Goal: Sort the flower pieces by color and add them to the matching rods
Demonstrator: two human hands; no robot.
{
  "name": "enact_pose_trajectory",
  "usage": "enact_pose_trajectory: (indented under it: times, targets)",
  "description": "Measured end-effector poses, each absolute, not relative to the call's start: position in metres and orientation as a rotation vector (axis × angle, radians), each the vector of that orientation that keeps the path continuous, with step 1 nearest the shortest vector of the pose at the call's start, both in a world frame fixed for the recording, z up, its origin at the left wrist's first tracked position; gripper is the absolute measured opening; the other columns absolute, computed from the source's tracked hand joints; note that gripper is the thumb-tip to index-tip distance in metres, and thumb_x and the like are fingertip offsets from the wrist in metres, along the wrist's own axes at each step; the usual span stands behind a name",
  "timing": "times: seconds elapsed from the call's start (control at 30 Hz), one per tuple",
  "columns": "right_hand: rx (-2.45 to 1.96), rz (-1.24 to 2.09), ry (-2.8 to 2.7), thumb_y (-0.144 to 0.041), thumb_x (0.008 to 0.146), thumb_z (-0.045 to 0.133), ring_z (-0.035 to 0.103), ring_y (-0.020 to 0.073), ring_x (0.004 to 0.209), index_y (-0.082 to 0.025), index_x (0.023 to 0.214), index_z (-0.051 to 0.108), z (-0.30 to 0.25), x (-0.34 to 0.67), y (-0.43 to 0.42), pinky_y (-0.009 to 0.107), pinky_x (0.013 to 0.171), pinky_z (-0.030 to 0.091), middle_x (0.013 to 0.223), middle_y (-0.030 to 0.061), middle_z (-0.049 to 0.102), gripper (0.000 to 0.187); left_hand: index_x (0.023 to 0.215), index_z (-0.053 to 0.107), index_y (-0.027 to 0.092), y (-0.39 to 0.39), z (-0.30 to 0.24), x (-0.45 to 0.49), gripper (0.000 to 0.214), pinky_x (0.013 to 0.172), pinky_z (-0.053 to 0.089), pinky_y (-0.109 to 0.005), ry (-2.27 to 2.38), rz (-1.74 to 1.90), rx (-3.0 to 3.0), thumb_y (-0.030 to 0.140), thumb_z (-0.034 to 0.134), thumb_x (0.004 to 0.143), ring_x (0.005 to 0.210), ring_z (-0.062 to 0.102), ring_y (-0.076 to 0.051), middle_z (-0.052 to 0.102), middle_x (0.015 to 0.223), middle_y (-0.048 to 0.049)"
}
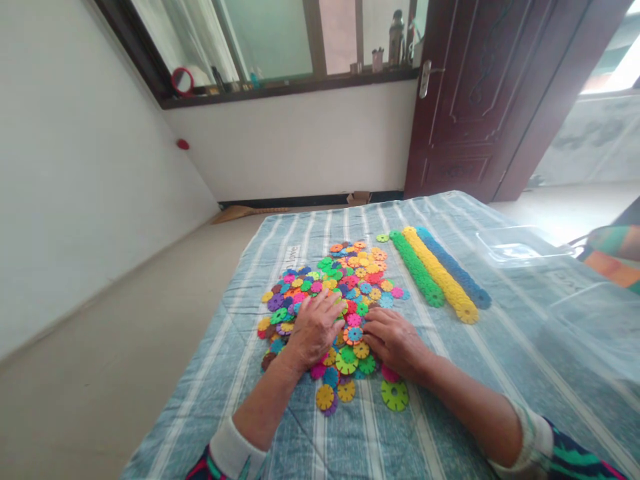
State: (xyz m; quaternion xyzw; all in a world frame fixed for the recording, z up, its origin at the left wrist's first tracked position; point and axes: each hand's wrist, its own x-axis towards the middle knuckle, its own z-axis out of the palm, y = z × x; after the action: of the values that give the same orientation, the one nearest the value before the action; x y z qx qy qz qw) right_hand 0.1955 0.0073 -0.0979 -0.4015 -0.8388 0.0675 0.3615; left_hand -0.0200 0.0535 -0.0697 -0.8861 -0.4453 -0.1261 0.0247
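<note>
Resting on a heap of colourful plastic snowflake discs (350,280), the left hand (314,328) lies palm down with its fingers spread, pinching nothing. The right hand (395,343) lies flat at the near right edge of the heap, its fingers loosely together and touching the discs, with none visibly pinched. The heap sits near the middle of a striped blue cloth (210,413) covering the surface. To the right of the heap lie a green chain (417,270), a yellow chain (440,277) and a blue chain (453,263) of joined discs, side by side. A large green disc (395,395) lies just below the right hand, and a clear plastic tub (520,247) sits farther right.
</note>
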Motion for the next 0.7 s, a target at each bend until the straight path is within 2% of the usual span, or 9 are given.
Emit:
enact_pose_trajectory:
  times: [0.1,0.43,0.6,0.7]
  targets:
    - [-1.034,0.171,-2.158,-0.024,0.097,0.053,0.062,0.0199,0.094,-0.02,0.08,0.063,-0.098,0.1955,0.0074,0.035,0.089,0.049,0.092,0.0064,0.068,0.021,0.126,0.063,0.028,0.0538,-0.0733,-0.0198,0.036,0.107,0.037,-0.062,-1.398,-0.355,-2.757,0.024,0.06,0.09,0.134,0.049,-0.033,0.06,0.14,-0.0073]
    - [-1.048,0.177,-2.17,-0.023,0.096,0.054,0.061,0.02,0.091,-0.019,0.078,0.062,-0.097,0.195,0.0078,0.036,0.088,0.049,0.089,0.0058,0.067,0.02,0.119,0.065,0.023,0.0542,-0.0731,-0.0218,0.028,0.106,0.036,-0.063,-1.482,-0.425,-2.714,0.024,0.059,0.092,0.126,0.056,-0.032,0.065,0.131,-0.0101]
    - [-1.05,0.181,-2.173,-0.023,0.096,0.054,0.061,0.0202,0.093,-0.019,0.08,0.063,-0.0987,0.1955,0.008,0.036,0.09,0.049,0.091,0.0061,0.067,0.019,0.115,0.066,0.022,0.0535,-0.0716,-0.0216,0.026,0.107,0.037,-0.058,-1.5,-0.474,-2.659,0.023,0.058,0.091,0.121,0.06,-0.029,0.068,0.126,-0.01]
    - [-1.05,0.18,-2.17,-0.023,0.096,0.054,0.061,0.0202,0.094,-0.019,0.08,0.063,-0.0996,0.1954,0.0083,0.036,0.09,0.049,0.092,0.0062,0.068,0.019,0.112,0.067,0.022,0.053,-0.0695,-0.0205,0.025,0.109,0.035,-0.058,-1.526,-0.474,-2.637,0.023,0.057,0.09,0.119,0.062,-0.029,0.069,0.124,-0.0099]
